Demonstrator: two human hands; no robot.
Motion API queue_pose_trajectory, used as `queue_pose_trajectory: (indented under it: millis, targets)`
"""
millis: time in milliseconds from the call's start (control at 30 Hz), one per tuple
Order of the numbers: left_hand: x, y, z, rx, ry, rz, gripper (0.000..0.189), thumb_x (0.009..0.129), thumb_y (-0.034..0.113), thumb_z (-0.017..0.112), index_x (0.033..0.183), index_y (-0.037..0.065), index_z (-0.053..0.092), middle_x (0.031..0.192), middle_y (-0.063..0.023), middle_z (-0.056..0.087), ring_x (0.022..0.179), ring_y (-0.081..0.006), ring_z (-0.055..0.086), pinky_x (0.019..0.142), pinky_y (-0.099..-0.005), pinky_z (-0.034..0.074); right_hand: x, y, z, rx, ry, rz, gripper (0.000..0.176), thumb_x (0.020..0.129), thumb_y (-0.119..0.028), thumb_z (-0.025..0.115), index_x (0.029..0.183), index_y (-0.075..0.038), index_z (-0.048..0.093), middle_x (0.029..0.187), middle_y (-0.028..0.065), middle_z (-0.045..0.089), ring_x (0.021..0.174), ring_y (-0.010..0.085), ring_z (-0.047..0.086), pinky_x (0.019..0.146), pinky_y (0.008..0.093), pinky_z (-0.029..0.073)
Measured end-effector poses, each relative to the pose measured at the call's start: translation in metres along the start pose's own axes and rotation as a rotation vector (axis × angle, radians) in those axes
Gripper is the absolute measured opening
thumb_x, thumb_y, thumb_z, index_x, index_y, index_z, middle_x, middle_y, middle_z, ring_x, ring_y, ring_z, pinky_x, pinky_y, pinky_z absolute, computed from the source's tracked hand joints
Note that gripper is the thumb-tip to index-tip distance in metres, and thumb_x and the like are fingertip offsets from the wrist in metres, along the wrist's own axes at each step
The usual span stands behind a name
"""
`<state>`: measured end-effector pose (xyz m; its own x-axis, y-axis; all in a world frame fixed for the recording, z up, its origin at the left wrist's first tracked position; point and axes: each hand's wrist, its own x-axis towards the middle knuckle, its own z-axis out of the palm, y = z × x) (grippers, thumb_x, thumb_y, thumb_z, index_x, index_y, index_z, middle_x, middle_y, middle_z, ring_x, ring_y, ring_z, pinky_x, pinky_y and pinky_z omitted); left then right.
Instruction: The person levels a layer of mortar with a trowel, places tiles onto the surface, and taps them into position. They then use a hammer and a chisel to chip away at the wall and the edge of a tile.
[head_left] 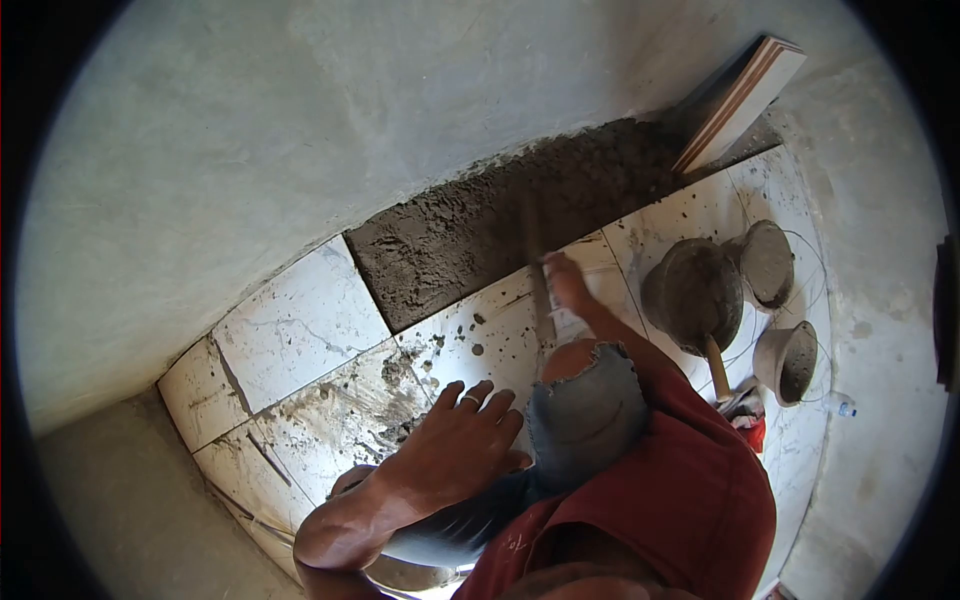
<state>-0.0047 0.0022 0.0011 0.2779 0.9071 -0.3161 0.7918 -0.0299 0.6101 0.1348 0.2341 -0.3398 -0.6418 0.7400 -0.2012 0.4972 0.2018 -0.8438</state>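
My right hand [568,282] is closed round a long narrow bar [541,300], which is smeared by motion. The bar's far end reaches over a strip of dark wet mortar [450,240] along the wall. My left hand [465,432], with a ring on one finger, is open beside my bent knee, fingers spread and nothing in them. Below it, white marbled tiles [300,325] spattered with mortar cover the floor beside the strip. What lies under the left palm is hidden.
Stacked tiles [745,105] lean upright at the mortar's right end. At the right stand a large bucket [665,295] with a wooden handle [717,368] sticking out, two smaller buckets [768,265] [797,365], a red cloth [752,433] and a bottle [842,405]. Grey walls enclose the floor.
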Motion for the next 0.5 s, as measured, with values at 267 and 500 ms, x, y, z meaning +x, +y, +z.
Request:
queue_pose_trajectory:
  millis: [267,500]
  targets:
    - [0.005,0.0,0.001,-0.001,-0.042,-0.011,0.042,0.081,0.037,0.055,0.098,-0.001,0.054,0.112,-0.0189,0.051,0.106,-0.0339,0.048,0.091,-0.0423,0.034,-0.021,-0.101,0.013,0.026,-0.4,0.241,0.032,0.087,-0.03,0.047,0.098,-0.002,0.059,0.085,0.013,0.062,0.079,0.0218,0.058,0.072,0.0324,0.045]
    - [-0.003,-0.002,0.004,-0.005,0.053,-0.003,0.037,0.081,0.034,0.056,0.094,-0.001,0.056,0.099,-0.0161,0.053,0.104,-0.0312,0.05,0.086,-0.0417,0.037,0.034,-0.007,-0.044,-0.011,-0.149,0.112,0.036,0.088,-0.034,0.048,0.096,-0.003,0.062,0.073,0.0088,0.06,0.066,0.0205,0.056,0.066,0.0344,0.043]
